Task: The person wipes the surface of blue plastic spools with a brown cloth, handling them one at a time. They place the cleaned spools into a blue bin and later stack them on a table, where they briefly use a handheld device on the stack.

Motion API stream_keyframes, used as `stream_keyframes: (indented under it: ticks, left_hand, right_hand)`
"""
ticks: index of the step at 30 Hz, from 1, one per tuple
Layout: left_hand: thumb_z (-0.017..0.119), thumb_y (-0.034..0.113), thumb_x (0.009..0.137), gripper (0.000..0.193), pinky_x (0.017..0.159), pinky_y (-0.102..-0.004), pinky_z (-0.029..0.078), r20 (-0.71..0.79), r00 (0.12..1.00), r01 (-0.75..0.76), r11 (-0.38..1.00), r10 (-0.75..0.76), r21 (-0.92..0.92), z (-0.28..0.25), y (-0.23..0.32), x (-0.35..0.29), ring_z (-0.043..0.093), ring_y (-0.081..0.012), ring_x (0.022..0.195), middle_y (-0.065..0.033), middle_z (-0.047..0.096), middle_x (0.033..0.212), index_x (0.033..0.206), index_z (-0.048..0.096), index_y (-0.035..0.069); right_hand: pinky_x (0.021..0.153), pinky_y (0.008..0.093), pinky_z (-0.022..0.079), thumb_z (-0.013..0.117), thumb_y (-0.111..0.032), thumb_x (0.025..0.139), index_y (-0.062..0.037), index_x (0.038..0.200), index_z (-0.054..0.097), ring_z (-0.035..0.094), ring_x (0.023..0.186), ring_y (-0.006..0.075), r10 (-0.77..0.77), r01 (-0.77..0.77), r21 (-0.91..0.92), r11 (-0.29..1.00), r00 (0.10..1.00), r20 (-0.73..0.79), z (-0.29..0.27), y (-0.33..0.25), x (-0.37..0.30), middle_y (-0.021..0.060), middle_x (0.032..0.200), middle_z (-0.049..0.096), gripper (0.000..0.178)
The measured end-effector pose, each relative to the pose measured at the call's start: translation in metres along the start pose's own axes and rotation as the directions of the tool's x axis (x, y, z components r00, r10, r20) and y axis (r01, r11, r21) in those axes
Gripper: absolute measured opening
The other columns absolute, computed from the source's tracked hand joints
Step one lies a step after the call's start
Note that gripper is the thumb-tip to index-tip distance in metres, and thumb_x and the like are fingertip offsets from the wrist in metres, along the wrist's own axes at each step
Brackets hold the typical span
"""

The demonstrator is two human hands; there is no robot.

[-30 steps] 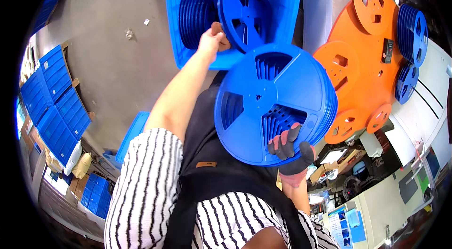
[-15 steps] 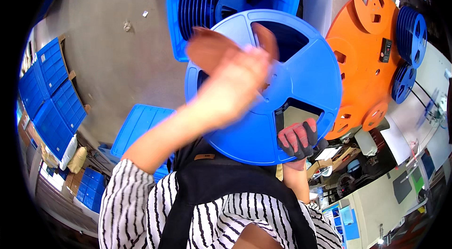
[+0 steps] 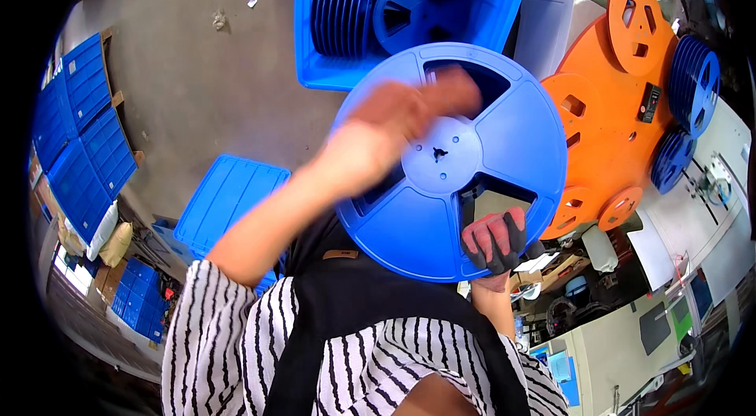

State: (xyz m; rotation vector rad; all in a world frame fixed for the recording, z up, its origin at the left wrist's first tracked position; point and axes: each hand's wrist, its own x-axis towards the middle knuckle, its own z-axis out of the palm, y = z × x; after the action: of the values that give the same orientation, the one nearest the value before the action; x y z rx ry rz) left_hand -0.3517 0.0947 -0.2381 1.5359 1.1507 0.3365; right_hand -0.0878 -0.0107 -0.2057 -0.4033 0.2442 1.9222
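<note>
I hold a large blue plastic reel [image 3: 512, 140] upright in front of my chest. My right hand [image 3: 494, 239], in a dark glove with red fingers, grips its lower rim through one of the openings. My bare left hand [image 3: 394, 121] is blurred with motion and lies across the upper left face of the reel, near the hub; whether it grips is unclear. Beyond the reel stands a blue crate [image 3: 307, 38] holding a row of blue reels [image 3: 342, 7] on edge and one loose reel [image 3: 413, 11].
An orange reel-winding machine [image 3: 606, 93] with blue reels [image 3: 697, 81] mounted on it stands to the right. A blue crate lid [image 3: 228, 195] lies on the grey floor at the left, with stacked blue crates [image 3: 79, 125] farther left.
My left hand has come back from the crate and now crosses the face of the reel. The reel has risen and come closer to the camera. My right hand keeps its grip.
</note>
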Motion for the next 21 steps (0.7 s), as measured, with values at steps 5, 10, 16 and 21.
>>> stream_keyframes:
  ticks: [5, 10, 16, 21]
  left_hand:
    - [0.051, 0.019, 0.096, 0.036, 0.115, -0.0412, 0.025, -0.106, 0.932, 0.345, 0.938, -0.347, -0.040, -0.022, -0.079, -0.040, 0.029, -0.0342, 0.141, -0.0217, 0.040, 0.146, 0.128, 0.055, 0.002]
    - [0.062, 0.015, 0.088, 0.050, 0.114, -0.0437, 0.028, -0.197, 0.955, 0.254, 0.955, -0.222, 0.155, -0.035, -0.059, -0.079, 0.031, -0.0324, 0.141, -0.0182, 0.040, 0.146, 0.134, 0.048, 0.002]
    - [0.072, 0.020, 0.075, 0.057, 0.111, -0.0493, 0.033, 0.230, 0.959, -0.248, 0.884, 0.166, 0.397, -0.046, -0.016, -0.082, 0.041, -0.0309, 0.135, -0.0118, 0.052, 0.136, 0.128, 0.055, 0.005]
    - [0.062, 0.013, 0.080, 0.047, 0.105, -0.0441, 0.043, 0.140, 0.922, -0.377, 0.756, 0.361, 0.535, -0.028, -0.036, -0.066, 0.050, -0.0286, 0.128, -0.0092, 0.059, 0.126, 0.126, 0.057, 0.007]
  right_hand:
    - [0.056, 0.0377, 0.043, 0.069, -0.056, 0.078, -0.0235, 0.090, 0.051, 0.056, 0.049, 0.0195, 0.018, -0.022, 0.043, 0.999, 0.995, 0.103, -0.014, -0.009, -0.002, -0.0029, 0.060, 0.057, 0.038]
    - [0.054, 0.0338, 0.042, 0.055, -0.042, 0.092, -0.0251, 0.083, 0.050, 0.050, 0.045, 0.0143, -0.054, 0.055, 0.036, 0.998, 0.998, -0.013, 0.001, -0.006, 0.003, -0.0067, 0.054, 0.052, 0.020]
    - [0.059, 0.0321, 0.040, 0.056, -0.044, 0.093, -0.0260, 0.082, 0.047, 0.050, 0.050, 0.0137, -0.058, 0.063, 0.134, 0.989, 0.997, -0.044, 0.022, -0.007, 0.027, -0.0073, 0.062, 0.053, 0.023]
    - [0.070, 0.0341, 0.040, 0.070, -0.048, 0.076, -0.0224, 0.098, 0.049, 0.052, 0.061, 0.0156, -0.020, 0.023, 0.052, 0.998, 0.998, -0.052, 0.022, -0.017, 0.042, -0.0045, 0.070, 0.054, 0.039]
